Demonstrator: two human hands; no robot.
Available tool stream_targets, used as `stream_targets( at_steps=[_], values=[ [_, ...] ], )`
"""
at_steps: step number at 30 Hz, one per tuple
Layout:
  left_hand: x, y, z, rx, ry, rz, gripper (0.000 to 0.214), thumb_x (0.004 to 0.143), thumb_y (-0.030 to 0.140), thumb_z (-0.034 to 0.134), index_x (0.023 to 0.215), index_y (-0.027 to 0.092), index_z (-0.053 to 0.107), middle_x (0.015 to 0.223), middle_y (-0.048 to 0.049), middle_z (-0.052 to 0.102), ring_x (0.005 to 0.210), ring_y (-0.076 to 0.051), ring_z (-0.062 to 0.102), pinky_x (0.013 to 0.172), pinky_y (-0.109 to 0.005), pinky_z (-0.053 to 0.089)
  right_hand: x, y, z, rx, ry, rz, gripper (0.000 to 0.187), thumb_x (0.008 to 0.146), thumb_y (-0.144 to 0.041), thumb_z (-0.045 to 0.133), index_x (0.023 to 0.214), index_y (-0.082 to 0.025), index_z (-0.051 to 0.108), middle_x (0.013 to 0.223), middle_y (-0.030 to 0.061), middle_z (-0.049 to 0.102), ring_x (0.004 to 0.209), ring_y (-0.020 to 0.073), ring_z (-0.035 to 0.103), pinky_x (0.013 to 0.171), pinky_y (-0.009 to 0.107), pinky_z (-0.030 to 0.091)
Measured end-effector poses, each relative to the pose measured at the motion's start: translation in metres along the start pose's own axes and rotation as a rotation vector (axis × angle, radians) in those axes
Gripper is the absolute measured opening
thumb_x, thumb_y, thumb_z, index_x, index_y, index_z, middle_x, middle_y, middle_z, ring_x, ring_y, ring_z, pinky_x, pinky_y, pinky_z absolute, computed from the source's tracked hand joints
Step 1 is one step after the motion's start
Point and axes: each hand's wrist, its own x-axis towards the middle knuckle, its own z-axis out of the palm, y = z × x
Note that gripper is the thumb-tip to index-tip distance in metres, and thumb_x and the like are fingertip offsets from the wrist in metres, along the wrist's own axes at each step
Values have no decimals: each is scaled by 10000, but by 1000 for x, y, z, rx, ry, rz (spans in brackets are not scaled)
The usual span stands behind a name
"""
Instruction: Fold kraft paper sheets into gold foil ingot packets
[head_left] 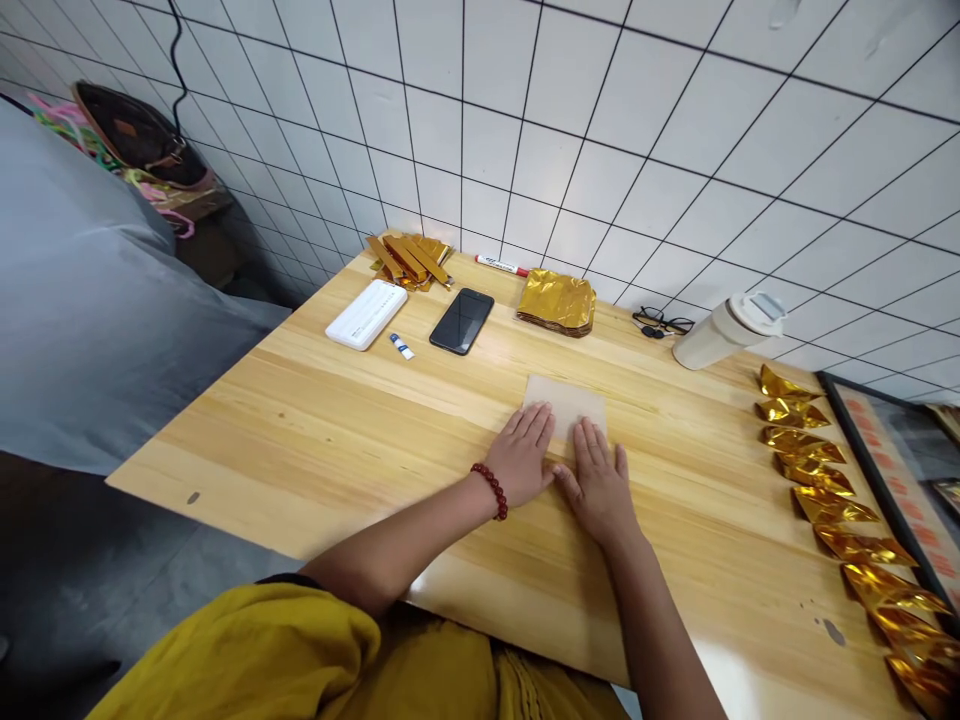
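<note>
A beige sheet of paper (568,401) lies flat on the wooden table (322,430) in front of me. My left hand (522,452), with a red bead bracelet at the wrist, lies flat with fingers stretched out on the sheet's near left part. Beside it, my right hand (598,483) also lies flat and open, fingertips resting on the sheet's near edge. Neither hand holds anything.
A stack of gold foil sheets (557,300) sits behind the paper. A black phone (462,320), white power bank (367,313), small tube (401,346), red marker (501,265) and gold strips (409,260) lie at back left. Glasses (661,323), a white cup (727,331) and a row of folded gold pieces (825,480) are on the right.
</note>
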Motion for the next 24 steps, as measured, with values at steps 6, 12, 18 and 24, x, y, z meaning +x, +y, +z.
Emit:
stream_targets(
  at_steps=[6,12,18,24],
  values=[
    [0,1,0,13,21,-4,712,945,520,345,1450,18,357,1561,-186,290,1465,-283,233,1204,-430,173,-3,4,-11,-42,44,140,681,993,-516,213,1513,-80,268,1549,191,302,1439,298,264,1144,613,91],
    [0,2,1,26,-19,-19,627,949,366,329,1486,43,308,1579,-140,270,1474,-262,212,1212,-410,158,20,-32,-11,88,30,-48,688,990,-541,251,1516,-98,274,1571,157,270,1467,259,205,1175,510,144],
    [-1,0,2,13,-16,-5,652,932,393,363,1485,51,319,1582,-136,263,1476,-262,206,1211,-416,159,17,-25,2,87,18,-44,709,984,-566,256,1501,-84,310,1575,145,255,1470,257,201,1178,500,154],
    [-2,0,-1,-11,-20,-18,670,932,427,380,1485,52,320,1582,-138,261,1475,-259,210,1211,-413,165,17,-26,1,92,45,-52,702,982,-566,272,1510,-104,298,1569,150,272,1466,259,212,1169,514,172]
  ],
)
